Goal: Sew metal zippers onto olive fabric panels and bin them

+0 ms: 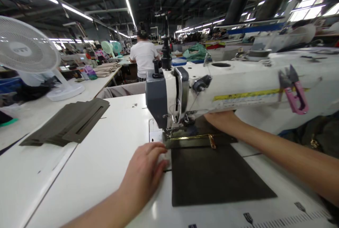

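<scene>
A dark olive fabric panel lies flat on the sewing machine's bed. Across its upper part runs a gold-toothed zipper with a gold zipper pull at its right end. The zipper's left end is under the needle area of the white sewing machine. My left hand rests at the panel's left edge by the needle plate, fingers bent, thumb apart from them. My right hand reaches behind the machine arm over the far part of the fabric. The machine hides its fingers.
On the left of the table lies a stack of olive panels, the top one slotted. A white fan stands beyond it. Pink-handled thread snips are on the machine arm. A person in a white shirt sits ahead.
</scene>
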The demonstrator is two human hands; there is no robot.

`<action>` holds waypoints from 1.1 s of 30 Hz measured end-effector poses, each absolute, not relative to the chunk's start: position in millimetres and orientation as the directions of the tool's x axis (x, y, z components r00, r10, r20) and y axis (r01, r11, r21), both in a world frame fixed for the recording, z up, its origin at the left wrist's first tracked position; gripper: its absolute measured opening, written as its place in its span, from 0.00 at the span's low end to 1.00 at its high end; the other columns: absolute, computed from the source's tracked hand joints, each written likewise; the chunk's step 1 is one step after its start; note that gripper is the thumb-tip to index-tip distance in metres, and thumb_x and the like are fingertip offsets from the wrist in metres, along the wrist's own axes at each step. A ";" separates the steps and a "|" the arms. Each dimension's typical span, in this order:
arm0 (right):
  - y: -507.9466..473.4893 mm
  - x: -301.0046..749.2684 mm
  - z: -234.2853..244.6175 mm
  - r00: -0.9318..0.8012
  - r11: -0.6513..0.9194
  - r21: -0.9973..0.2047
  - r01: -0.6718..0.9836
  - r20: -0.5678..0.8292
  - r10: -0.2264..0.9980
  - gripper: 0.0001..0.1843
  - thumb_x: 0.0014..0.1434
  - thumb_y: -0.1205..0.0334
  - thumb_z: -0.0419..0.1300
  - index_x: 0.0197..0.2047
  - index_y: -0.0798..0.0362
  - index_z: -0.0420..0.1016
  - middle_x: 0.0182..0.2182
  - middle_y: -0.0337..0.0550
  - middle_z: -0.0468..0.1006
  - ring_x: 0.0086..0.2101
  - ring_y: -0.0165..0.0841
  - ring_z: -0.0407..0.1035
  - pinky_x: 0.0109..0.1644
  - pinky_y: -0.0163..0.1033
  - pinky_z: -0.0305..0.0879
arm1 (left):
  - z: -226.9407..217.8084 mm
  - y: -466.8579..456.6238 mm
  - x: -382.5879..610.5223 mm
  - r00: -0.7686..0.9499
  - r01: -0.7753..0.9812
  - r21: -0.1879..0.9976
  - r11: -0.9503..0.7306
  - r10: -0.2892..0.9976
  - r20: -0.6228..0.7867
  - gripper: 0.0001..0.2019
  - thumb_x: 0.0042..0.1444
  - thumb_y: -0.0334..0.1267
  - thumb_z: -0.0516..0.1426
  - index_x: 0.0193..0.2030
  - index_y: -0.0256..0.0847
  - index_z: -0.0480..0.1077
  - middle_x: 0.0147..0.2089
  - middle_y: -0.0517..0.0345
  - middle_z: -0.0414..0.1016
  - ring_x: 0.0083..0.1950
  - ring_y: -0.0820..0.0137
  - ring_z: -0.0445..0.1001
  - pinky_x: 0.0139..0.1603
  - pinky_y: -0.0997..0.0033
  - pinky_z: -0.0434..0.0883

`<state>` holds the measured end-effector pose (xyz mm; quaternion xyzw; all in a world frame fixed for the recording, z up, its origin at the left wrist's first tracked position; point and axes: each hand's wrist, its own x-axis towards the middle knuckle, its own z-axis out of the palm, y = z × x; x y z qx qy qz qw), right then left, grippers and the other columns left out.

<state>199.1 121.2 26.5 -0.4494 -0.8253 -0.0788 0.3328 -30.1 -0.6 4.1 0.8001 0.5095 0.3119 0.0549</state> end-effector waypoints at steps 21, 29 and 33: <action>72.9 145.7 -12.2 -0.691 0.845 -0.139 0.517 0.515 0.507 0.12 0.56 0.73 0.51 0.40 0.62 0.74 0.42 0.54 0.74 0.44 0.41 0.67 0.48 0.44 0.65 | -8.9 38.8 -41.2 0.494 0.736 0.151 -0.660 0.676 0.546 0.09 0.57 0.28 0.50 0.35 0.37 0.71 0.42 0.47 0.76 0.45 0.63 0.75 0.51 0.57 0.70; 78.8 145.9 -16.4 -0.683 0.837 -0.173 0.519 0.504 0.528 0.12 0.58 0.71 0.50 0.40 0.60 0.73 0.43 0.53 0.74 0.45 0.41 0.66 0.48 0.45 0.65 | -9.5 42.6 -40.6 0.498 0.740 0.128 -0.660 0.666 0.555 0.09 0.58 0.29 0.50 0.33 0.36 0.70 0.39 0.50 0.77 0.43 0.64 0.75 0.50 0.60 0.70; 80.2 144.6 -16.4 -0.685 0.830 -0.187 0.525 0.487 0.543 0.12 0.58 0.72 0.49 0.41 0.58 0.72 0.43 0.52 0.73 0.47 0.40 0.65 0.49 0.45 0.64 | -7.6 44.2 -41.2 0.504 0.749 0.131 -0.650 0.686 0.524 0.08 0.58 0.29 0.50 0.34 0.36 0.71 0.39 0.51 0.77 0.43 0.65 0.75 0.49 0.61 0.70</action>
